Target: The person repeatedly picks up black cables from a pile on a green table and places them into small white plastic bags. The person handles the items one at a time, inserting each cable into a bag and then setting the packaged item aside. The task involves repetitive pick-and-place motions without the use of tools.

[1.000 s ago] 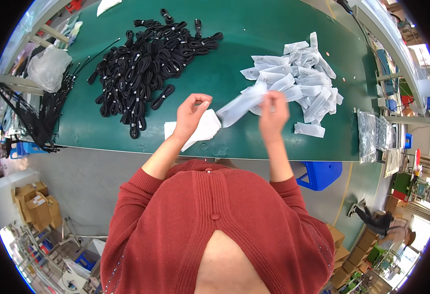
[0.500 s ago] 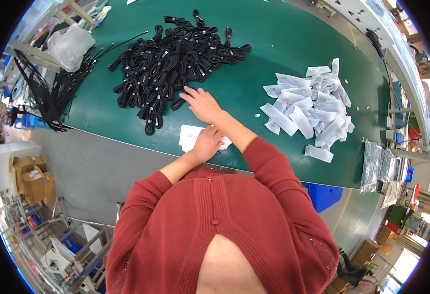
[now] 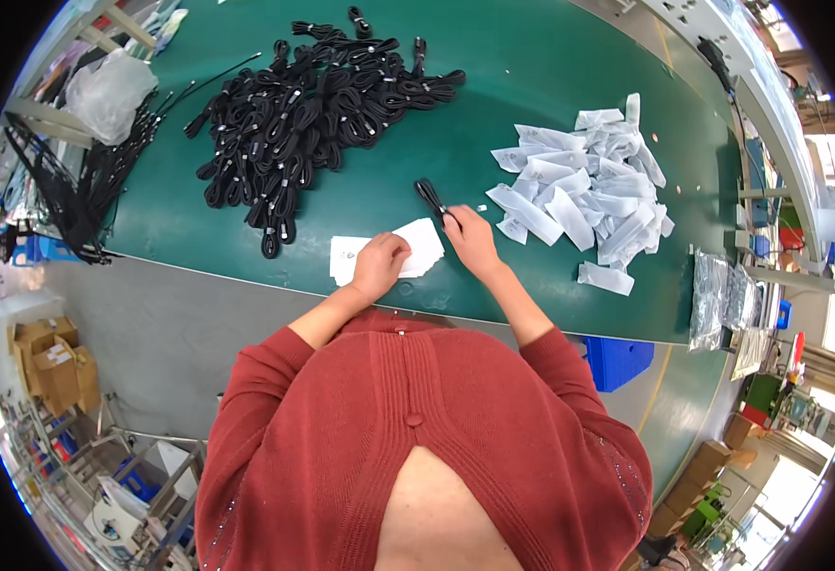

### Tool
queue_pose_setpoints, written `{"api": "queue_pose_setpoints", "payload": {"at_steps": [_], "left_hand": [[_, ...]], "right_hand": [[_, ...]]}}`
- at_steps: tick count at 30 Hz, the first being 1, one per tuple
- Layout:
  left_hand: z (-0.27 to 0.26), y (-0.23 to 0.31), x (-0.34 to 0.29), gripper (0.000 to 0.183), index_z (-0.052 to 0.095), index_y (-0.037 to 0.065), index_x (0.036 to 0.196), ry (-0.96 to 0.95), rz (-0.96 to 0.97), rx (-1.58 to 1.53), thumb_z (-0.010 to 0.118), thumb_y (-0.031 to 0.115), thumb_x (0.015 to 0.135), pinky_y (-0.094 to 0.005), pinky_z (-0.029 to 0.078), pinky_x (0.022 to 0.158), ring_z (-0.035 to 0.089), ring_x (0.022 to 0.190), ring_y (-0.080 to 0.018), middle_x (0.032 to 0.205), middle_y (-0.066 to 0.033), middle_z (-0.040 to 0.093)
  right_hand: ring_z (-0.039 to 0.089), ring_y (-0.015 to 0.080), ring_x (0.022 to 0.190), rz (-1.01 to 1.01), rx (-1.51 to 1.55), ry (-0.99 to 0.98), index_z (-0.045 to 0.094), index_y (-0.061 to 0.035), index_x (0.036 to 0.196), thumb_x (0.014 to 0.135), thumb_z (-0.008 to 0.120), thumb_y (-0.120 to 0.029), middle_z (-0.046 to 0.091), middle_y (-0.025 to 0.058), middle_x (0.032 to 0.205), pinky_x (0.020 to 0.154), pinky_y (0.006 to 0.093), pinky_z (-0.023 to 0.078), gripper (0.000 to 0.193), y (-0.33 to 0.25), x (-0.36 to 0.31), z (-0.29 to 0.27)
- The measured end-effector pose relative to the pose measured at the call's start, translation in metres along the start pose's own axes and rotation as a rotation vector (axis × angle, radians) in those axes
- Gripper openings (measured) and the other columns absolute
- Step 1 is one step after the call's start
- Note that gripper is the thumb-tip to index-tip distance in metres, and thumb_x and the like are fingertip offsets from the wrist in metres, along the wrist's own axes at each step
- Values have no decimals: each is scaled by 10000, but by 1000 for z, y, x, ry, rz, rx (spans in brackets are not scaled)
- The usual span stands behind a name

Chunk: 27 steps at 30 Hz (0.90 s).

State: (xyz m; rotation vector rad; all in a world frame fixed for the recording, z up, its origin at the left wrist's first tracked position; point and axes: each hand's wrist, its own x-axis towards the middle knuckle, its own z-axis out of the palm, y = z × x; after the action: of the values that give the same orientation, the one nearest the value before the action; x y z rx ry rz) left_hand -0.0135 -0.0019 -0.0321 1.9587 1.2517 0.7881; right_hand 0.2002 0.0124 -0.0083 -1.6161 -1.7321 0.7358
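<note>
My right hand (image 3: 472,241) grips a coiled black cable (image 3: 426,193) by its near end, and the coil sticks out beyond the fingertips toward the far left. My left hand (image 3: 379,265) lies to the left on a fanned stack of flat white bags (image 3: 424,249) near the table's front edge. Its fingers are curled together at the top bag. A big heap of coiled black cables (image 3: 318,114) spreads over the far left of the table. Over on the right lies a pile of filled, translucent white bags (image 3: 570,176).
The green table (image 3: 456,143) carries everything. Long loose black cables (image 3: 84,190) hang off its left end beside a clear plastic bag (image 3: 113,95). A blue bin (image 3: 619,364) stands below the front edge. Clear plastic packs (image 3: 711,297) hang at the right end.
My right hand has come from the cable heap back toward me and to the right, bringing one coiled cable. The white bags under my left hand are now more fanned out.
</note>
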Motion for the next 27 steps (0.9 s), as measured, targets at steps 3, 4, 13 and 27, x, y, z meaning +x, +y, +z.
{"api": "queue_pose_setpoints", "payload": {"at_steps": [3, 4, 13, 27], "left_hand": [[0, 0, 2, 81, 628, 7, 874, -8, -82, -34, 683, 53, 837, -341, 507, 659, 630, 720, -257, 831, -126, 635], [0, -1, 2, 81, 627, 7, 875, -11, -83, -63, 683, 53, 839, -335, 505, 658, 627, 716, -248, 829, -123, 634], [-7, 3, 4, 86, 612, -1, 885, -56, -105, -223, 682, 27, 844, -304, 489, 674, 602, 725, -199, 837, -106, 616], [-30, 39, 15, 134, 597, 38, 851, -34, 302, -16, 674, -27, 763, -399, 467, 795, 562, 911, -324, 940, -107, 611]], "right_hand": [[610, 373, 794, 35, 37, -47, 630, -8, 946, 894, 570, -146, 611, 160, 889, 700, 450, 492, 159, -8, -44, -19], [610, 371, 791, 40, 40, -58, 629, -9, 941, 894, 571, -143, 611, 158, 892, 698, 448, 492, 154, -11, -56, -22], [618, 354, 771, -8, -76, -180, 638, -14, 940, 893, 570, -162, 621, 146, 895, 695, 429, 498, 169, -15, -86, -25], [578, 298, 795, -137, 18, -232, 643, -18, 1060, 889, 621, -161, 582, 123, 908, 741, 397, 491, 223, -32, -76, -28]]}}
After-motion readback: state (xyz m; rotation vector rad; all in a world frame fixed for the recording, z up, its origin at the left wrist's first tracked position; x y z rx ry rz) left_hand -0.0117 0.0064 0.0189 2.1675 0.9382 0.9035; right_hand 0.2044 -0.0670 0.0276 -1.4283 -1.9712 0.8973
